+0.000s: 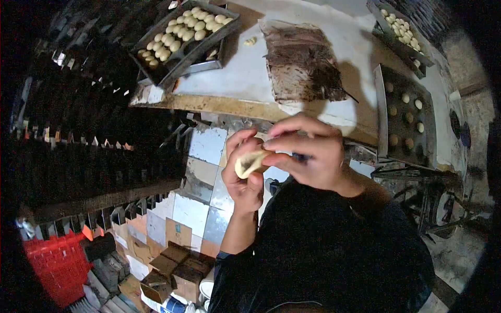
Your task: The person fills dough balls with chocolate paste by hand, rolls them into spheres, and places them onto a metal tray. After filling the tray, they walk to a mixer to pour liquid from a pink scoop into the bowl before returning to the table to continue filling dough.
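Between my two hands is a piece of pale dough (244, 168), opened like a cup, with something dark inside its hollow. My left hand (240, 190) cradles it from the left and below, thumb near its lower edge. From the right, the fingers of my right hand (318, 156) pinch the dough's rim. Both hands are held up in front of my body, short of the worktable's front edge. On the table beyond them lies a flat dark brown slab (300, 62) with a crumbly, streaked surface.
A deep tray (151, 73) of round dough balls rests on another tray at the table's left. To the right, a dark baking tray (382, 115) carries spaced dough balls; another full tray (389, 39) stands behind. Cardboard boxes (185, 279) and a red crate (55, 266) sit lower left.
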Tool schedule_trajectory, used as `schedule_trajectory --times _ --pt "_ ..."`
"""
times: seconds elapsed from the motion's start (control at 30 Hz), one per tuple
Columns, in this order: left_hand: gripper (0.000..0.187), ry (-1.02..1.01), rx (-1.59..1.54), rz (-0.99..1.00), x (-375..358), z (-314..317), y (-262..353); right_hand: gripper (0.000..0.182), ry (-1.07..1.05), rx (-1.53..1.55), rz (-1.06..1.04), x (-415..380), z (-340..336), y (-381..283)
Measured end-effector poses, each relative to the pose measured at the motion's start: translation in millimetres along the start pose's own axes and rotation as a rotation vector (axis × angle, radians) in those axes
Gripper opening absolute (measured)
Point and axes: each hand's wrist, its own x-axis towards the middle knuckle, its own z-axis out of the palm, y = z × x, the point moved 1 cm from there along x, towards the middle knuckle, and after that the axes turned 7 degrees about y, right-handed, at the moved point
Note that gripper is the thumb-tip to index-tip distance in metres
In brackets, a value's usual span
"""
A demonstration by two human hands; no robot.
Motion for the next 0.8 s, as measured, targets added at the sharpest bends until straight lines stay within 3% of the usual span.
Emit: schedule_trajectory --times 0.03,0.07,0.13,0.23,0.3,0.4,0.43,0.53,0.57,0.6,0.63,0.73,0.8 --pt "0.051 0.003 0.091 0.082 -6.0 -5.3 4.6 0.03 -0.039 0.052 0.238 -0.9 -0.9 -8.2" --pt "0.047 0.004 0.182 0.164 -11.7 -8.9 7.9 0.032 -0.102 0.292 0.574 -4.1 0.1 -11.9" --pt "0.036 -0.007 0.293 0.35 -15.6 -4.8 8.1 0.039 -0.186 0.582 0.856 -12.7 -1.7 -16.2" --pt "0.034 -0.011 0.71 0.495 -21.7 5.7 16.3 0.043 -0.097 0.119 0.128 -16.9 -1.9 -20.3" --pt "0.043 0.006 1.038 0.503 -27.5 21.7 24.4 0.039 -0.16 -0.065 0.129 -18.3 -14.6 -38.9" --pt "0.056 -0.187 0.924 0.414 -20.6 42.1 20.2 0.034 0.0 -0.215 0.032 -34.2 -28.9 -33.9" --pt "0.065 -0.051 0.72 0.205 -26.9 52.5 5.1 0.033 0.032 -0.198 0.018 -36.6 -41.2 -29.4" --pt "0.069 -0.153 -0.166 -0.281 -33.0 89.7 -20.9 0.026 0.129 -0.099 0.111 -45.7 -91.5 -20.5" --pt "0.065 -0.208 -0.191 -0.347 -33.9 104.5 -22.2 0.026 0.133 -0.107 0.199 -45.1 -112.0 -23.1" --pt "0.058 -0.161 -0.224 -0.376 -40.0 122.8 -27.5 0.026 0.127 -0.004 0.412 -46.8 -132.4 -25.1" --pt "0.054 -0.24 -0.238 -0.229 -41.5 137.5 -41.2 0.026 0.141 0.092 0.626 -49.0 -152.8 -27.5" --pt "0.046 -0.491 -0.076 0.124 -27.8 194.0 -72.9 0.025 0.195 0.276 0.504 -83.0 -206.5 2.4" --pt "0.042 -0.46 0.07 0.21 -28.0 240.8 -84.5 0.023 0.333 0.251 0.351 -97.0 -237.4 6.6"
